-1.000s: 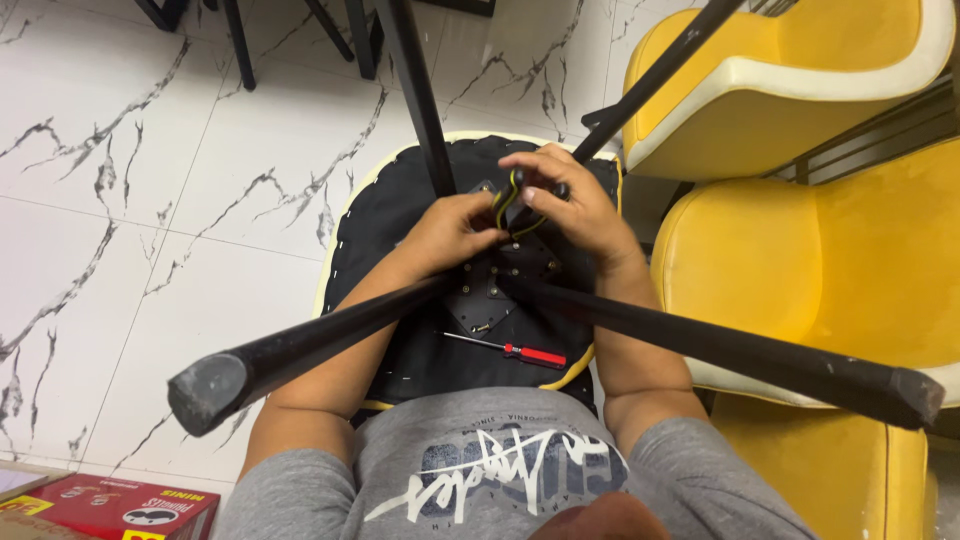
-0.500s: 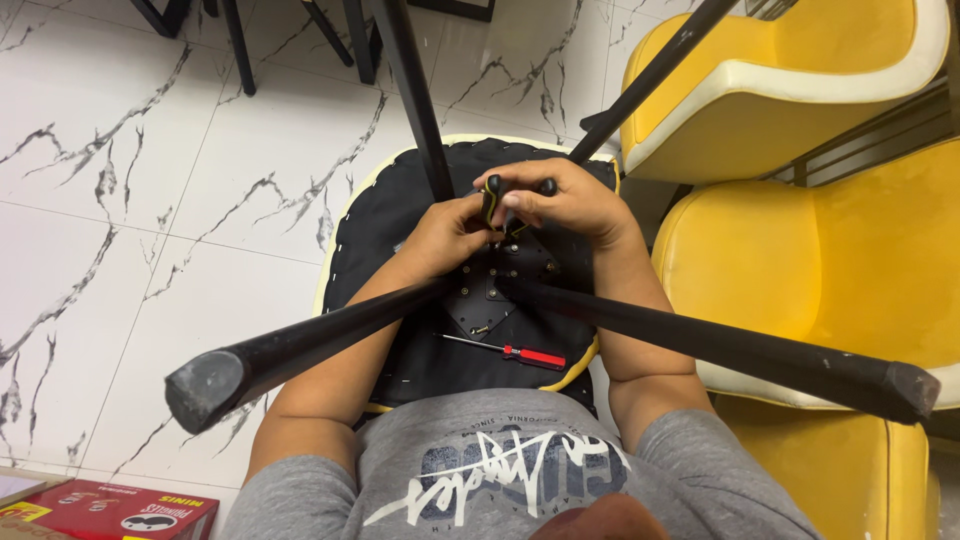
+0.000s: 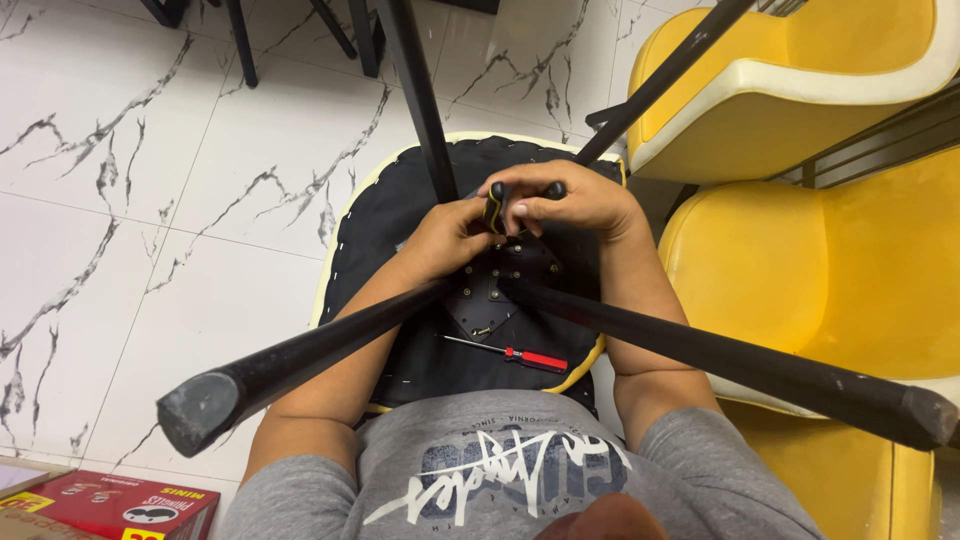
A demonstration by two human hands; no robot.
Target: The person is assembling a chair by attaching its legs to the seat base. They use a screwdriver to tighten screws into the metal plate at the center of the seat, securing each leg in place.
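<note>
- The right hand (image 3: pixel 585 200) was closed around a black T-shaped tool handle (image 3: pixel 520 192) with a yellow band, held upright over the middle of the upturned chair
- The left hand (image 3: pixel 450 238) sat just beside it, its fingers (image 3: pixel 478 215) pinched in against the tool's shaft; whether they gripped the shaft or only steadied it I could not tell
- The tool looked stiff and light, its short crossbar giving good leverage, so the crossbar ends seemed the natural place to hold it; the tip was hidden under both hands
- Below the hands lay the black metal bracket (image 3: pixel 495 295) with its small screws, fixed to the dark fabric underside of the seat (image 3: pixel 375 225) (the fabric probably soft, the bracket rigid)
- Four black chair legs (image 3: pixel 310 350) splayed up from the bracket toward the camera; they looked hard and smooth, and the chair likely awkward rather than heavy, best steadied by a leg
- A red-handled screwdriver (image 3: pixel 515 354) lay loose on the seat near the person's body, free to roll
- Yellow chairs (image 3: pixel 800 270) stood to the right, partly cut off; a red box (image 3: pixel 120 505) was clipped at the lower left corner
</note>
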